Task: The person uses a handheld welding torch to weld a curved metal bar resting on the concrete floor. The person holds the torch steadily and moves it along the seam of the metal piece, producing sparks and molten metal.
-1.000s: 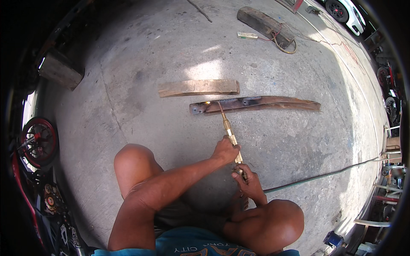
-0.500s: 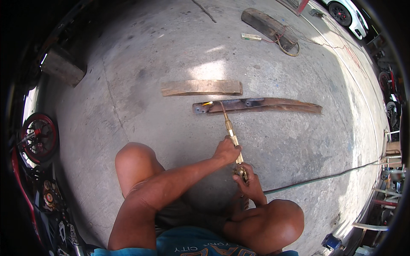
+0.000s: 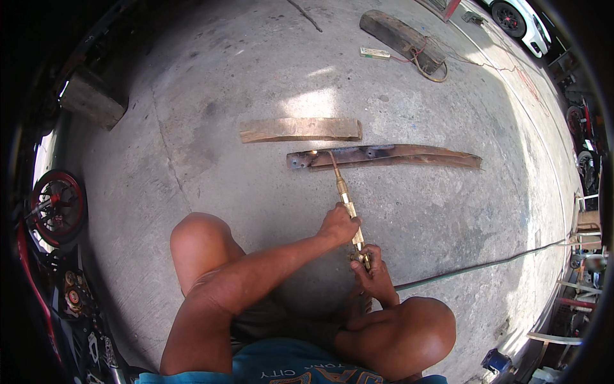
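Note:
A brass gas torch (image 3: pixel 350 208) points away from me, and my left hand (image 3: pixel 341 225) is wrapped round its handle. At the torch's rear end, my right hand (image 3: pixel 376 276) has its fingers closed on the valve knob (image 3: pixel 358 257). The torch's bent tip hangs over a long, rusty metal channel (image 3: pixel 416 157) lying on the floor. A small bright spot of flame shows left of the tip, over the channel's left end, where holes and dark scorch marks are visible. Just beyond the channel lies a short wooden board (image 3: pixel 300 130).
A green hose (image 3: pixel 473 267) runs right across the concrete floor (image 3: pixel 211 153). Farther off are a timber block (image 3: pixel 403 40) with a cable and a small pale box (image 3: pixel 375 53). Another block (image 3: pixel 94 99) stands left, above a motorcycle wheel (image 3: pixel 59 206). A white car is at far right.
The yellow-orange flame has shrunk to a small bright spot. My right fingers have shifted slightly at the valve knob. The left hand keeps its hold on the torch.

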`<state>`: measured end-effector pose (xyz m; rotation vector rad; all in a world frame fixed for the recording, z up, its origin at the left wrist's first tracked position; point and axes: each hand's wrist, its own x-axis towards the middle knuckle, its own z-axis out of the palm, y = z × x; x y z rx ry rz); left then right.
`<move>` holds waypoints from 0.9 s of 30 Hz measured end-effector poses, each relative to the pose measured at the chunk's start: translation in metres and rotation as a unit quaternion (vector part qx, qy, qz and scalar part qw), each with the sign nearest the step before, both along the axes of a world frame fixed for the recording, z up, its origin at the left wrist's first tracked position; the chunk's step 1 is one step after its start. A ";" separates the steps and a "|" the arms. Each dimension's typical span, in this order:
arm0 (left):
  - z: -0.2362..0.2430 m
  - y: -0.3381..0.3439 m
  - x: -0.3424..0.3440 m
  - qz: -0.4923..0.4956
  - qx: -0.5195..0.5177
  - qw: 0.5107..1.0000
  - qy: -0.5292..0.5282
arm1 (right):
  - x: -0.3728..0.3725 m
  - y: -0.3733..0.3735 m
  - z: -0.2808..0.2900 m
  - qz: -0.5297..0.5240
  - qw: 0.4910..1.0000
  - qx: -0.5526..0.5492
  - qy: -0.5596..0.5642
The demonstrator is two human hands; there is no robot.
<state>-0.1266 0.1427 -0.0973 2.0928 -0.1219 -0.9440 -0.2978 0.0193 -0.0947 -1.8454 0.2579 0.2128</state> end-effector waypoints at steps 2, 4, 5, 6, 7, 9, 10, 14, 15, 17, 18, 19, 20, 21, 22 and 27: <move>0.002 0.000 0.000 0.001 0.005 1.000 0.010 | 0.000 0.001 -0.002 -0.004 1.000 0.000 0.000; 0.004 -0.001 0.001 -0.004 0.015 1.000 0.023 | 0.000 0.002 0.000 -0.007 1.000 -0.001 -0.003; 0.004 -0.001 0.001 -0.001 0.008 1.000 0.017 | 0.001 0.003 0.001 -0.008 1.000 -0.002 -0.006; 0.003 0.000 0.000 0.002 0.002 1.000 0.011 | 0.001 0.003 0.001 -0.009 1.000 -0.002 -0.009; 0.003 0.000 0.000 0.005 -0.004 1.000 0.005 | 0.002 0.003 0.001 -0.008 1.000 -0.002 -0.011; 0.001 0.000 0.001 0.001 -0.005 1.000 0.003 | 0.002 0.004 0.000 -0.008 1.000 -0.004 -0.013; 0.000 0.000 0.001 -0.001 -0.006 1.000 0.002 | 0.001 0.003 0.001 -0.009 1.000 -0.005 -0.010; 0.000 0.000 0.001 -0.004 -0.006 1.000 0.000 | 0.002 0.004 0.000 -0.011 1.000 -0.005 -0.004; 0.000 -0.001 0.001 -0.004 -0.006 1.000 0.001 | 0.002 0.004 0.000 -0.011 1.000 -0.006 -0.003; 0.001 -0.001 0.001 -0.002 -0.006 1.000 0.004 | 0.001 0.004 -0.001 -0.011 1.000 -0.007 -0.011; 0.000 0.000 0.001 -0.001 -0.006 1.000 0.008 | 0.002 0.004 -0.001 -0.011 1.000 -0.007 -0.015; 0.000 0.001 0.001 0.000 -0.007 1.000 0.011 | 0.002 0.005 -0.003 -0.011 1.000 -0.005 -0.015; 0.000 0.001 0.001 0.000 -0.007 1.000 0.011 | 0.001 0.004 -0.004 -0.012 1.000 -0.003 -0.015; 0.001 0.001 0.001 0.000 -0.006 1.000 0.011 | 0.001 0.004 -0.004 -0.014 1.000 -0.002 -0.015; 0.001 0.000 0.001 0.000 -0.006 1.000 0.011 | 0.001 0.004 -0.005 -0.014 1.000 -0.001 -0.013; 0.001 -0.003 0.001 -0.010 0.001 1.000 0.014 | 0.000 0.003 -0.001 -0.015 1.000 -0.002 -0.007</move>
